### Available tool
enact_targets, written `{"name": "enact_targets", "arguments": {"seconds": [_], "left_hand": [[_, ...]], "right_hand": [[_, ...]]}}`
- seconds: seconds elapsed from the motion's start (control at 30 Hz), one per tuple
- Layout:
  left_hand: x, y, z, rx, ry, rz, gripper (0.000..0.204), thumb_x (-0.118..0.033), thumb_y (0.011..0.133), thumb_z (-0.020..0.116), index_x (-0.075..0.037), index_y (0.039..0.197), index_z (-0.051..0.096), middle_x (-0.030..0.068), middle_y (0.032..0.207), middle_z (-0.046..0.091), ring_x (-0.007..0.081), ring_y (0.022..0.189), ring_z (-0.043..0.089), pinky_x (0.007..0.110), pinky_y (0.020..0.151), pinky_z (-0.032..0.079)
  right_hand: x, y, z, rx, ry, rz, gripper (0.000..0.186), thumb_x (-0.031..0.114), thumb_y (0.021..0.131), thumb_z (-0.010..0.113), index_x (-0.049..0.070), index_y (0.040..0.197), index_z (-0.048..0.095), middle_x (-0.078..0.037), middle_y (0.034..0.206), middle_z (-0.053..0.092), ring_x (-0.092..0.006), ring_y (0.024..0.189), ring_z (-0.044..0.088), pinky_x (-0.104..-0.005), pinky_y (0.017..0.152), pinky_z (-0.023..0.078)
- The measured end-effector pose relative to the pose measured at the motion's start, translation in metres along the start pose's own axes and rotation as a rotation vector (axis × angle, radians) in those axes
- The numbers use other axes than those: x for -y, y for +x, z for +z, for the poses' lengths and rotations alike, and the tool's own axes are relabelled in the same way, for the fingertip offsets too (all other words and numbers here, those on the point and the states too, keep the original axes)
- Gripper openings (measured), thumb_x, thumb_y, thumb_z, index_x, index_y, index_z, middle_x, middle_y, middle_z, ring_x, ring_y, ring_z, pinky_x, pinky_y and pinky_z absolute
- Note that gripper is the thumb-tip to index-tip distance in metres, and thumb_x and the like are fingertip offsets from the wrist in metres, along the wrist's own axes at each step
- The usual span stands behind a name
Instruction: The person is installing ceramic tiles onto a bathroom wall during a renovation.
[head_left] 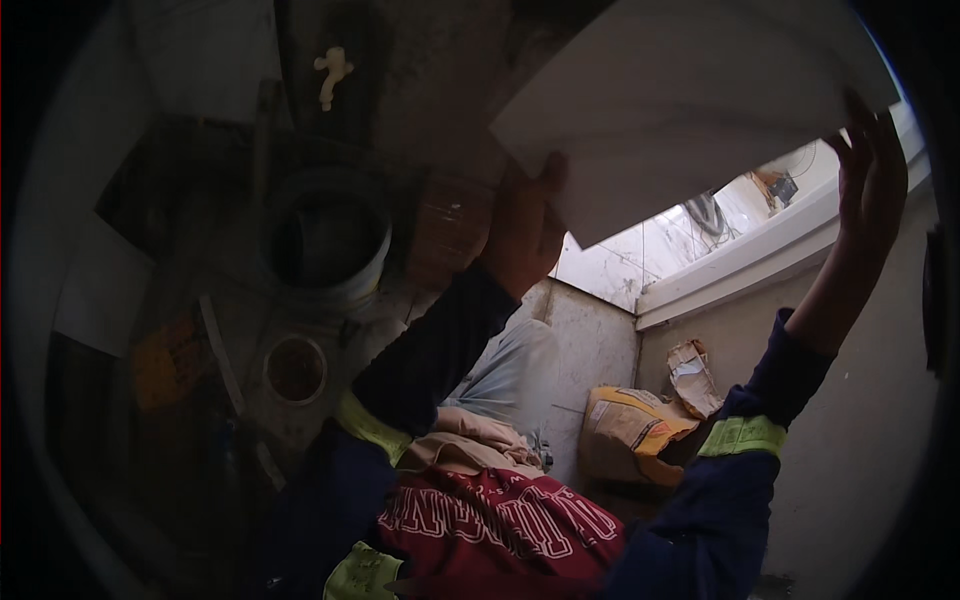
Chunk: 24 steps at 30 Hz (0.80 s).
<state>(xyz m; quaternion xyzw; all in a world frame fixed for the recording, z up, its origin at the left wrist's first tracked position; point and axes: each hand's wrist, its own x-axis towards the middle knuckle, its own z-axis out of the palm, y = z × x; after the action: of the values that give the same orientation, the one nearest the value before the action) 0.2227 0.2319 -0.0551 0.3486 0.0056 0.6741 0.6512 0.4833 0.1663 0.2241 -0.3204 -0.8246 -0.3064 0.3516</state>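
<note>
I hold one large white tile point(680, 100) up high in front of me, tilted, its lower corner near my left hand. Below on the floor stand one big dark bucket point(325, 240), one crumpled paper sack point(625, 430) by the wall and one small round tub point(295, 368). Both arms are raised. My left hand point(520, 230) presses the tile's lower left edge, grip closed on it. My right hand point(868, 165) clasps the right edge, fingers spread; its thumb is probably behind.
</note>
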Motion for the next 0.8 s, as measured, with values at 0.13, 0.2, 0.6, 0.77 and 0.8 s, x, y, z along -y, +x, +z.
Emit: {"name": "enact_targets", "arguments": {"seconds": [0.13,0.2,0.6,0.77,0.8], "left_hand": [[0.019,-0.117,-0.075,-0.322,-0.077,-0.34,0.04,-0.026,0.1,0.051,-0.003,0.132,0.044,0.0097,0.118,0.057,0.0195,0.111,0.056,0.036,0.094,0.048],[0.024,-0.159,-0.116,-0.407,0.016,-0.41,0.043,-0.029,0.099,0.053,-0.003,0.132,0.045,0.0091,0.118,0.058,0.0206,0.109,0.058,0.037,0.092,0.049],[0.057,-0.248,-0.205,-0.268,-0.184,-1.486,0.047,-0.037,0.092,0.062,0.001,0.12,0.057,0.0139,0.109,0.067,0.0226,0.092,0.067,0.036,0.085,0.054],[0.081,-0.239,-0.206,-0.098,-0.148,-1.605,0.044,-0.037,0.095,0.058,0.0,0.12,0.057,0.0122,0.105,0.068,0.0167,0.078,0.068,0.026,0.066,0.056],[0.086,-0.238,-0.207,-0.097,-0.147,-1.605,0.044,-0.037,0.095,0.058,0.0,0.12,0.057,0.0122,0.105,0.068,0.0167,0.078,0.068,0.026,0.066,0.056]], "right_hand": [[0.094,-0.104,0.044,-0.197,0.518,0.942,0.053,0.013,0.087,0.069,-0.001,0.134,0.049,-0.017,0.103,0.063,-0.019,0.081,0.066,-0.0238,0.062,0.056],[0.134,-0.141,0.061,-0.085,0.659,1.053,0.066,0.018,0.08,0.076,-0.002,0.136,0.047,-0.016,0.099,0.063,-0.0142,0.073,0.063,-0.0236,0.058,0.052],[0.197,-0.178,0.047,0.65,0.161,0.504,0.045,0.007,0.06,0.076,0.014,0.105,0.074,-0.006,0.081,0.054,-0.0209,0.074,0.048,-0.0342,0.065,0.041],[0.184,-0.181,0.059,0.545,0.04,0.428,0.023,0.014,0.066,0.07,0.012,0.089,0.071,-0.007,0.085,0.052,-0.0246,0.088,0.051,-0.0382,0.073,0.041],[0.181,-0.181,0.071,0.44,0.129,0.394,0.017,0.015,0.067,0.069,0.009,0.082,0.065,-0.009,0.088,0.059,-0.0277,0.091,0.057,-0.0395,0.075,0.043]]}}
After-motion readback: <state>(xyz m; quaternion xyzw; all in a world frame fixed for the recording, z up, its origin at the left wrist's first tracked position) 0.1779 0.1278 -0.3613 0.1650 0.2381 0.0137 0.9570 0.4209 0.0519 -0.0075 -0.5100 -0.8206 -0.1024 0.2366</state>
